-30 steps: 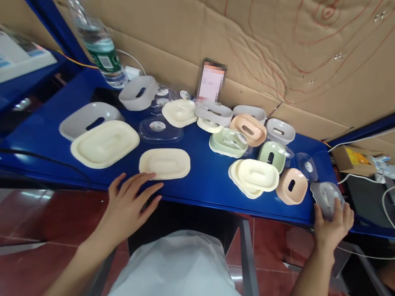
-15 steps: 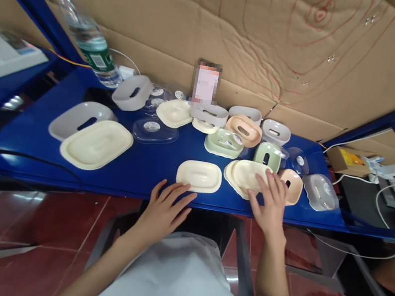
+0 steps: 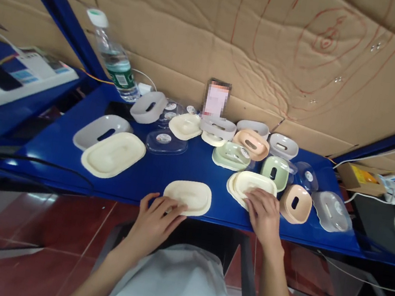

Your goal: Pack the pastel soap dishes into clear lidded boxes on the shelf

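My left hand [image 3: 159, 217] grips the near left edge of a shallow cream plastic dish [image 3: 193, 192], its fingers over the rim and its thumb low at the front. The dish lies at the table's front edge. My right hand [image 3: 264, 215] has its fingers drawn together on the near right rim of the upper cream dish [image 3: 254, 180]. That dish rests on another cream dish [image 3: 231, 186], mostly covered. Just right of this hand stands a peach plastic box with an oval slot [image 3: 302, 206]. Behind it is a pale green slotted box [image 3: 280, 168].
On the blue table [image 3: 148, 167] a large cream dish [image 3: 115, 154] leans on a grey slotted box [image 3: 89, 135]. Grey, peach and clear pieces crowd the back. A clear lid [image 3: 168, 143], water bottle [image 3: 119, 72] and phone [image 3: 216, 99] are also there. A grey tray [image 3: 331, 211] lies right.
The left hand has taken hold of the single cream dish, which has shifted left and nearer me. The right hand's fingers have drawn together on the stacked dishes. The view has tilted up.
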`<action>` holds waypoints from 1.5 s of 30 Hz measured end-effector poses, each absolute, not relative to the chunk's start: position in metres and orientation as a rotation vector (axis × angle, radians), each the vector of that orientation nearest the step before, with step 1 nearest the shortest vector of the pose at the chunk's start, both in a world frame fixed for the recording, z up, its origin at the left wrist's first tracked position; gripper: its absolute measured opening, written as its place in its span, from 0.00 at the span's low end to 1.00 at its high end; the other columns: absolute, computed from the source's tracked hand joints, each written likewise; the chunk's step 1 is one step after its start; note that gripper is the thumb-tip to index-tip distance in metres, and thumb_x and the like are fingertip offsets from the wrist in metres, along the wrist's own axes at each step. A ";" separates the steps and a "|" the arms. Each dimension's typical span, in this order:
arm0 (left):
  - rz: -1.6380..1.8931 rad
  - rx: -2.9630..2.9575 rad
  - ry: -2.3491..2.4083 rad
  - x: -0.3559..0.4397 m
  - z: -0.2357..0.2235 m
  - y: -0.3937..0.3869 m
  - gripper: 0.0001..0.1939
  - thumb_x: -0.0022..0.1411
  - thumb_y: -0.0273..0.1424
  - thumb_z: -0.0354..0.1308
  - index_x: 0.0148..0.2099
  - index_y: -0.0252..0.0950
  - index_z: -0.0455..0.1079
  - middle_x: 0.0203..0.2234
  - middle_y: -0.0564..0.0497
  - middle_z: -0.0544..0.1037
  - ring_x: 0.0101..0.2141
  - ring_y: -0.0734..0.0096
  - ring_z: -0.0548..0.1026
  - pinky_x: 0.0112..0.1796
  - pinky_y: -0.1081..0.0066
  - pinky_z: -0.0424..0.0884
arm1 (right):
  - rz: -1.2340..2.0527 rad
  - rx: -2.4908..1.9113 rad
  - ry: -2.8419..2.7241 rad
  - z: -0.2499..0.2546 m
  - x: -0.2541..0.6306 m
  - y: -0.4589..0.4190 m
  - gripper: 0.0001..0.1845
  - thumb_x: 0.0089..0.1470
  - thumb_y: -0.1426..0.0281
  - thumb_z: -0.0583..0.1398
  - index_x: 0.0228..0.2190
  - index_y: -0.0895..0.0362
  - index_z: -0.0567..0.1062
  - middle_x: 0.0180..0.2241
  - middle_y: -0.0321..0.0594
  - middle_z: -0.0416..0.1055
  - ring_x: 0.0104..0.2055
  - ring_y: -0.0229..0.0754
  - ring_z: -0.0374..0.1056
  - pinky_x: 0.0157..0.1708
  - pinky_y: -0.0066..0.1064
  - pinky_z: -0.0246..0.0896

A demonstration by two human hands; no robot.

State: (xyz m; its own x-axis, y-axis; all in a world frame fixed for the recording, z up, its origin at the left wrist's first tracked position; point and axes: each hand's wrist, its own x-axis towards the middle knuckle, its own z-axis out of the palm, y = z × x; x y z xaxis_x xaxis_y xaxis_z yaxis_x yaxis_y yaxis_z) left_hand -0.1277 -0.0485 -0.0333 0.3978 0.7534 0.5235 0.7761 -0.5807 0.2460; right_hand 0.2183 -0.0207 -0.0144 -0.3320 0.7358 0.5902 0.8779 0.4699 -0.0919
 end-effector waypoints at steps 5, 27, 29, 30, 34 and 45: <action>-0.956 -2.475 -1.512 -0.146 -0.036 -0.049 0.08 0.74 0.29 0.60 0.53 0.42 0.77 0.40 0.48 0.80 0.43 0.62 0.79 0.56 0.52 0.66 | -0.228 -1.259 -2.160 -0.004 0.167 -0.034 0.08 0.69 0.71 0.64 0.49 0.51 0.79 0.46 0.40 0.84 0.54 0.48 0.78 0.70 0.55 0.48; -1.084 -2.250 -1.756 -0.168 -0.054 -0.049 0.22 0.71 0.28 0.61 0.65 0.42 0.70 0.63 0.34 0.67 0.62 0.43 0.71 0.58 0.46 0.70 | -0.007 -1.294 -2.296 -0.033 0.141 -0.030 0.22 0.72 0.68 0.58 0.64 0.49 0.72 0.64 0.48 0.71 0.66 0.56 0.67 0.66 0.56 0.62; -1.087 -2.249 -1.780 -0.166 -0.054 -0.047 0.24 0.71 0.28 0.61 0.67 0.44 0.67 0.66 0.33 0.65 0.64 0.41 0.69 0.59 0.44 0.70 | 0.021 -1.294 -2.297 -0.034 0.144 -0.029 0.23 0.72 0.68 0.58 0.65 0.48 0.71 0.65 0.48 0.71 0.67 0.56 0.66 0.66 0.56 0.63; -1.082 -2.255 -1.788 -0.166 -0.054 -0.047 0.25 0.71 0.29 0.61 0.67 0.45 0.67 0.66 0.34 0.65 0.64 0.41 0.69 0.59 0.44 0.70 | 0.034 -1.292 -2.294 -0.034 0.145 -0.028 0.23 0.72 0.68 0.58 0.66 0.48 0.71 0.65 0.48 0.71 0.67 0.56 0.66 0.66 0.57 0.64; -1.076 -2.265 -1.754 -0.173 -0.050 -0.043 0.23 0.70 0.30 0.61 0.65 0.45 0.69 0.66 0.35 0.66 0.63 0.42 0.70 0.59 0.46 0.69 | 0.070 -1.288 -2.279 -0.035 0.144 -0.028 0.25 0.72 0.68 0.58 0.67 0.47 0.70 0.66 0.49 0.69 0.68 0.58 0.65 0.66 0.58 0.65; -0.821 -2.000 -2.222 -0.200 0.021 0.128 0.34 0.70 0.39 0.58 0.73 0.34 0.60 0.71 0.30 0.63 0.68 0.29 0.63 0.62 0.35 0.61 | 0.025 -1.330 -2.245 -0.037 0.137 -0.032 0.23 0.72 0.69 0.58 0.65 0.48 0.71 0.65 0.48 0.70 0.68 0.57 0.66 0.65 0.56 0.67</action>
